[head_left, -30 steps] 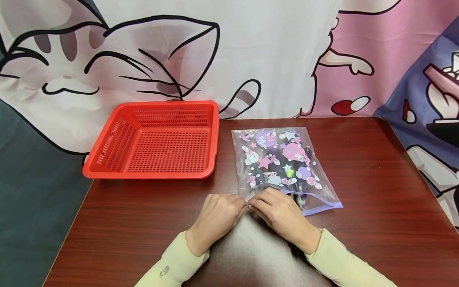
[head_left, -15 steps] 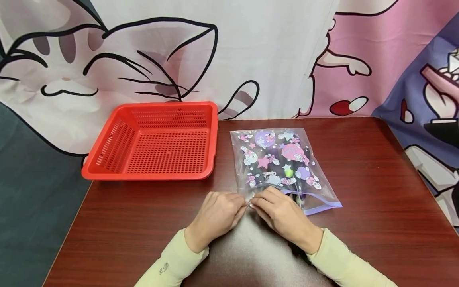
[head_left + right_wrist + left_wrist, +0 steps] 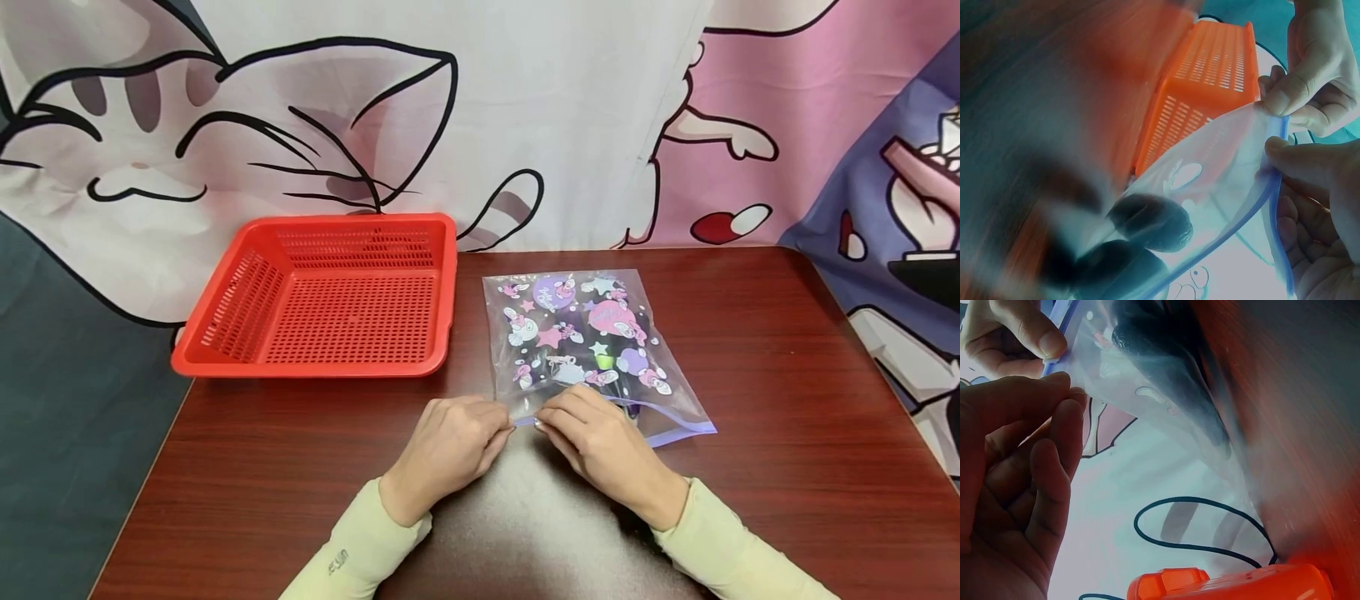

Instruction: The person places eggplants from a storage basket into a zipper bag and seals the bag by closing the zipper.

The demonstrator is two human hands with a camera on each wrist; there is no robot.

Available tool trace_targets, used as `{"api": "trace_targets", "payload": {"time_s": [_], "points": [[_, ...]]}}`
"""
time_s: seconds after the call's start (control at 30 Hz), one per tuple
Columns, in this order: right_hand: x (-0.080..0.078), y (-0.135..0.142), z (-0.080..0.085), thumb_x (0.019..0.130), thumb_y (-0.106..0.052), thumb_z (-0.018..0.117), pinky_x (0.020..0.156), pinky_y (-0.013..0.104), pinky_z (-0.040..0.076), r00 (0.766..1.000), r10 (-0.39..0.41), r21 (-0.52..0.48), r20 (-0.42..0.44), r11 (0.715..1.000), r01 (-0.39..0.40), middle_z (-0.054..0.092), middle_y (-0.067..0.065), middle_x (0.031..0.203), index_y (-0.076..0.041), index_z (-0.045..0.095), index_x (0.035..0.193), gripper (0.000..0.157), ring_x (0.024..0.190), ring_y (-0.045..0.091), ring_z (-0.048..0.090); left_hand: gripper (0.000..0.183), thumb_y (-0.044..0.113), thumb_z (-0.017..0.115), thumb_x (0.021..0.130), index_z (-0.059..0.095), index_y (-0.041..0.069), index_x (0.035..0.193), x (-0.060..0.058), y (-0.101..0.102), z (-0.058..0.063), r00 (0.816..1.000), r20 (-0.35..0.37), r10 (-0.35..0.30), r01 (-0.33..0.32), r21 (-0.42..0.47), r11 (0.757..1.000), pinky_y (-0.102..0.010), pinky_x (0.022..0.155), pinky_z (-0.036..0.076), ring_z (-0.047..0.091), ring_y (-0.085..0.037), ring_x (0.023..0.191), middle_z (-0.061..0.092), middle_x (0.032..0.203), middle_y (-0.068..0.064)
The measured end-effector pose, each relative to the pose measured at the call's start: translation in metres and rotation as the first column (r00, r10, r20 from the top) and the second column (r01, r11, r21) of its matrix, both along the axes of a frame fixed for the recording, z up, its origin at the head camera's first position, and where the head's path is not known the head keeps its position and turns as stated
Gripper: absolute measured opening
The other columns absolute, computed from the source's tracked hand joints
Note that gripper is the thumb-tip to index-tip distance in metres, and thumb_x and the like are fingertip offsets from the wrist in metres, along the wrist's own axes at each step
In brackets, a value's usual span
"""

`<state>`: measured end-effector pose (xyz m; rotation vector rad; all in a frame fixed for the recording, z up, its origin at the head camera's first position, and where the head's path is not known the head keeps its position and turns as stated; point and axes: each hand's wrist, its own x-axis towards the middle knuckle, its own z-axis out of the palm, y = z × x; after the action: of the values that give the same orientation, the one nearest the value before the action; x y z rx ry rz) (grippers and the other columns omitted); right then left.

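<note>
A clear zip bag [image 3: 570, 333] printed with pink, purple and white figures lies on the table, its mouth toward me. Its purple zip strip [image 3: 1222, 234] gapes on the right-hand side. My left hand [image 3: 453, 446] pinches the strip's left end between thumb and fingertips. Just right of it, my right hand [image 3: 600, 450] pinches the same strip with thumb and index finger. A short stretch of strip shows between the two hands. Inside the bag are dark rounded things [image 3: 1150, 222], seen through the plastic, and a small yellow-green patch [image 3: 604, 362].
A red perforated plastic basket [image 3: 352, 325] stands at the back left of the brown wooden table [image 3: 787, 375]. Behind the table hangs a cartoon-printed curtain [image 3: 585, 108].
My right hand has slid a little to the right along the zip strip, widening the gap between the hands. The left hand stays nearly in place, still pinching the end.
</note>
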<state>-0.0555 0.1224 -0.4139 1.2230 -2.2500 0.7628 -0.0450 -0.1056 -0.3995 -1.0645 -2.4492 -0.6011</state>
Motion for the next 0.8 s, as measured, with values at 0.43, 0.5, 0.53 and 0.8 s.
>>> {"api": "trace_targets", "payload": {"time_s": [0.43, 0.5, 0.53, 0.8], "points": [[-0.003, 0.007, 0.004, 0.105, -0.019, 0.052, 0.084, 0.030, 0.049, 1.000, -0.006, -0.019, -0.016, 1.000, 0.005, 0.067, 0.001, 0.092, -0.003, 0.071, 0.093, 0.027, 0.088, 0.018, 0.061, 0.027, 0.009, 0.068, 0.087, 0.051, 0.016, 0.067, -0.001, -0.003, 0.000, 1.000, -0.004, 0.003, -0.003, 0.016, 1.000, -0.027, 0.048, 0.035, 0.043, -0.010, 0.054, 0.044, 0.059, 0.008], [-0.003, 0.008, 0.004, 0.104, -0.019, 0.053, 0.084, 0.031, 0.049, 1.000, -0.008, -0.020, -0.015, 1.000, 0.008, 0.067, 0.001, 0.092, -0.004, 0.071, 0.093, 0.026, 0.087, 0.018, 0.061, 0.026, 0.008, 0.068, 0.086, 0.052, 0.016, 0.067, -0.002, -0.003, 0.000, 1.000, -0.004, 0.000, 0.000, 0.018, 1.000, -0.027, 0.048, 0.035, 0.043, -0.010, 0.054, 0.046, 0.060, 0.008], [-0.003, 0.009, 0.004, 0.104, -0.018, 0.053, 0.084, 0.031, 0.049, 1.000, -0.009, -0.020, -0.015, 1.000, 0.008, 0.067, 0.001, 0.091, -0.004, 0.072, 0.093, 0.026, 0.087, 0.018, 0.060, 0.026, 0.008, 0.069, 0.086, 0.052, 0.016, 0.068, -0.002, -0.003, 0.000, 1.000, -0.005, 0.000, 0.000, 0.020, 1.000, -0.027, 0.048, 0.036, 0.043, -0.010, 0.054, 0.047, 0.060, 0.008], [-0.005, 0.014, 0.004, 0.106, -0.021, 0.050, 0.083, 0.032, 0.049, 1.000, -0.027, -0.006, -0.016, 1.000, 0.027, 0.066, 0.001, 0.091, -0.004, 0.071, 0.092, 0.031, 0.087, 0.019, 0.061, 0.024, 0.009, 0.071, 0.085, 0.054, 0.016, 0.069, -0.003, -0.006, -0.001, 1.000, -0.010, -0.004, 0.004, 0.036, 0.999, -0.026, 0.047, 0.037, 0.044, -0.010, 0.055, 0.049, 0.061, 0.008]]}}
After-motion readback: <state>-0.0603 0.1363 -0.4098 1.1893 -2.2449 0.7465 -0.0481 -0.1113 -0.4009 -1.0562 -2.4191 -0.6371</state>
